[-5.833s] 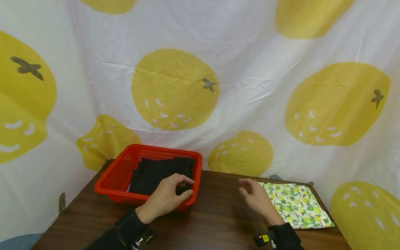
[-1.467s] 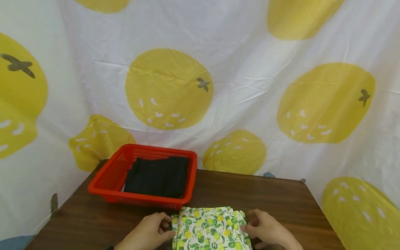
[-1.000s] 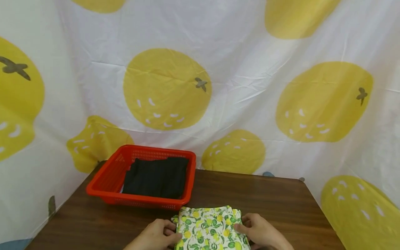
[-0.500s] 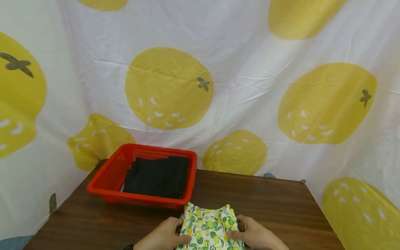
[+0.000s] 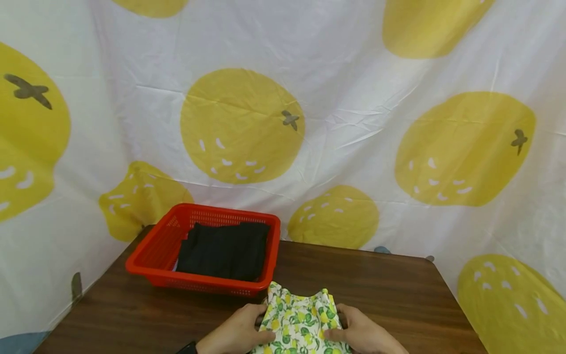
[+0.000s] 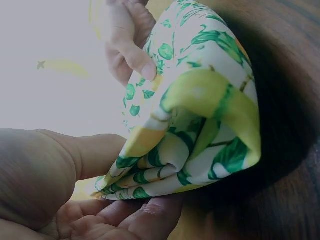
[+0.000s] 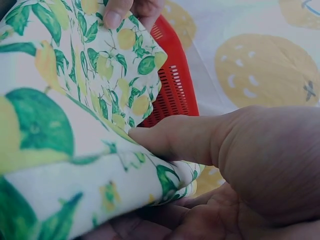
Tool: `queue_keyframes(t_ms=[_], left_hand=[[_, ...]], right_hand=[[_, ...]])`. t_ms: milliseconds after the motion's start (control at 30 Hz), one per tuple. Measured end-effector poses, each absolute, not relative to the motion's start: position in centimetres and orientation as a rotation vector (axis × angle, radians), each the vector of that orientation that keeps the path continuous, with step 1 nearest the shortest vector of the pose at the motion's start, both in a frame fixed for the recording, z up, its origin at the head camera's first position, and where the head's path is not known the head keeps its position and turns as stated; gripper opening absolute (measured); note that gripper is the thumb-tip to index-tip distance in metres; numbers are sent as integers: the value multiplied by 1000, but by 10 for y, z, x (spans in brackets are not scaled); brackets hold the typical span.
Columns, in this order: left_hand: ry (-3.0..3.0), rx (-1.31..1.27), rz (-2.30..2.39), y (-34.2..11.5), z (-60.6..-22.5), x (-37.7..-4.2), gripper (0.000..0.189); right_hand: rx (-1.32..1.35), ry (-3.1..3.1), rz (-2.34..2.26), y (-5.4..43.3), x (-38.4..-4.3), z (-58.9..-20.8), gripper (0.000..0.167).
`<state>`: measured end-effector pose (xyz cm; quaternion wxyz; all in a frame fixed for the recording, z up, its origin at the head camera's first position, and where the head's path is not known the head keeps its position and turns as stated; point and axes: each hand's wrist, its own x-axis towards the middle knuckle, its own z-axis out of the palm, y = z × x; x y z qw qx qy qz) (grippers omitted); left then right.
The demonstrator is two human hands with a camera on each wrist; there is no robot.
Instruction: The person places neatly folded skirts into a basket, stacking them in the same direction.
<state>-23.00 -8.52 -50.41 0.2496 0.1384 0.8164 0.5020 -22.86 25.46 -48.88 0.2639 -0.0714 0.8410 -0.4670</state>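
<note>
A folded cloth (image 5: 300, 324) with a lemon-and-leaf print is at the bottom middle of the head view, in front of the red basket. My left hand (image 5: 243, 332) pinches its left side, thumb on top and fingers underneath. On the opposite side, my right hand (image 5: 364, 334) grips it the same way. The left wrist view shows the cloth's layers (image 6: 160, 160) bunched between thumb and fingers, with a dark shadow on the table beside it. In the right wrist view, the thumb (image 7: 175, 137) presses on the print. The cloth's near end is cut off in the head view.
A red plastic basket (image 5: 201, 280) stands on the left of the brown wooden table (image 5: 376, 275). Folded black cloth (image 5: 225, 250) lies in it, with a bit of something white at its edge. A lemon-print curtain (image 5: 345, 73) hangs behind and at the sides.
The printed cloth has come from the table's right side to the front middle. Both hands have moved inward and taken hold of its sides. The cloth looks narrower, its far corners raised.
</note>
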Motion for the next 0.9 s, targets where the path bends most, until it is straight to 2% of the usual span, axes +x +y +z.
queue_keyframes(t_ms=[167, 333, 533, 600, 633, 767, 833, 900], left_hand=[[2213, 394, 1383, -81, -502, -231, 71], [2220, 497, 1411, -78, -493, -231, 71], [2303, 548, 1394, -75, -476, -231, 73], [2312, 584, 1405, -73, -471, -232, 63], [2308, 602, 1422, -73, -468, -232, 64], [2298, 671, 1491, -78, -454, -235, 67], [2303, 692, 1523, -83, -446, -237, 76], [2323, 705, 1539, -90, -438, -241, 71]], right_hand=[[-132, 2322, -1230, 256, -227, -485, 82], [-85, 2365, -1236, 260, -227, -474, 88], [-202, 2403, -1286, 270, -222, -456, 81], [-246, 2366, -1357, 274, -220, -451, 77], [-270, 2336, -1401, 276, -220, -448, 74], [-251, 2288, -1530, 274, -224, -435, 71], [-220, 2341, -1536, 267, -227, -428, 73], [-211, 2383, -1539, 259, -233, -421, 73]])
